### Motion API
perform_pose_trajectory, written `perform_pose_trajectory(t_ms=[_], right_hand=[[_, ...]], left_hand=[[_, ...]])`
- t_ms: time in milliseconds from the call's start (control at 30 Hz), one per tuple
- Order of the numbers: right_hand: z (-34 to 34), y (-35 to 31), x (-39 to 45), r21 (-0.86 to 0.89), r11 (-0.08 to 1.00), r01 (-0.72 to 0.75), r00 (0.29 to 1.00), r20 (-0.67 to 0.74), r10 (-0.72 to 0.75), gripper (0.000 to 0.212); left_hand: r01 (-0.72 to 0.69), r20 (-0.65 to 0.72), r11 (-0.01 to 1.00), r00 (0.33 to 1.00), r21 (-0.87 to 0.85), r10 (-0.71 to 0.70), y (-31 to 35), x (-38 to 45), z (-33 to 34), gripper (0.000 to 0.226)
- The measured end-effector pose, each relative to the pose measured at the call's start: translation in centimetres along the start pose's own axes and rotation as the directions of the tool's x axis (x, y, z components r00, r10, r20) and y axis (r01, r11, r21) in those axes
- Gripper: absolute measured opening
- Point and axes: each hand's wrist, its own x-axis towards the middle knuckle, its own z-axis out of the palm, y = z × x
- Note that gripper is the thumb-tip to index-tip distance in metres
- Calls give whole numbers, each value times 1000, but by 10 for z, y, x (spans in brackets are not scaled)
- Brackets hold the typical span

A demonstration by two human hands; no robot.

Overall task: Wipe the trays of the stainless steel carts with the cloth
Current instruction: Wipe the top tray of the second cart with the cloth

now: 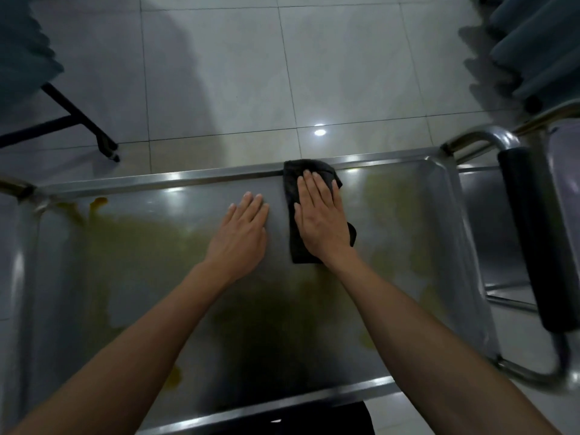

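Observation:
The top tray [125, 277] of a stainless steel cart fills the lower view, streaked with yellowish smears and an orange blot near its far left corner. A dark cloth [298, 246] lies flat on the tray against the far rim, right of centre. My right hand [320, 218] presses flat on the cloth, fingers together and pointing away from me. My left hand [241, 233] rests palm down on the bare steel just left of the cloth, holding nothing.
The cart's handle with a black grip [533, 240] stands at the right end, a lower shelf [489, 233] showing beneath it. Beyond the tray is tiled floor [219, 73]. A black table leg [78, 117] stands far left, stacked grey-blue chairs [539, 45] far right.

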Motion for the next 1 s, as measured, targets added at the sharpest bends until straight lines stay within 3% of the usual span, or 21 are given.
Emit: perform_pose_trajectory(t_ms=[600,1000], right_hand=[[-34,214,-29,28,974,-227,973,-35,228,60],[-35,226,-82,0,968,-252,967,-27,252,58]], left_hand=[[-94,37,994,995,53,92,152,80,37,57],[-99,65,990,994,98,93,172,66,42,58]])
